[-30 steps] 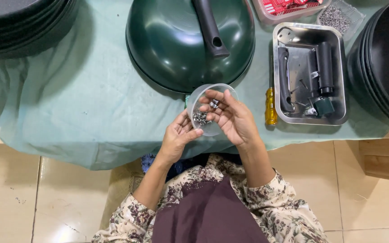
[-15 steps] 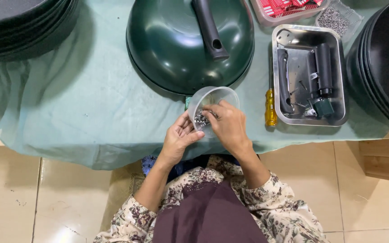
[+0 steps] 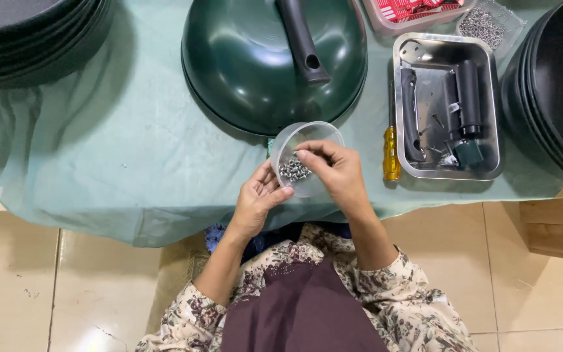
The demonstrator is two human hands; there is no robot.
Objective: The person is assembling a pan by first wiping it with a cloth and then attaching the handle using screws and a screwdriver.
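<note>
My left hand [image 3: 259, 199] grips a small clear plastic cup [image 3: 294, 140] from below, tilted toward me at the table's near edge. Several small silver screws or nuts [image 3: 292, 170] lie in its bottom. My right hand [image 3: 335, 171] reaches over the cup's rim, fingertips pinched together just above the metal pieces; whether a piece is between them I cannot tell. A dark green pan [image 3: 255, 65] lies upside down just beyond the cup, its black handle [image 3: 302, 42] pointing toward me.
A steel tray [image 3: 418, 52] with black handles and screws sits to the right, a yellow-handled screwdriver [image 3: 391, 153] beside it. Stacks of dark pans stand at the far left [image 3: 34, 39] and right [image 3: 548, 91]. A teal cloth [image 3: 112, 150] covers the table; tiled floor lies below.
My right hand's fingers have closed and dipped lower into the cup. The left hand keeps holding the cup in about the same place.
</note>
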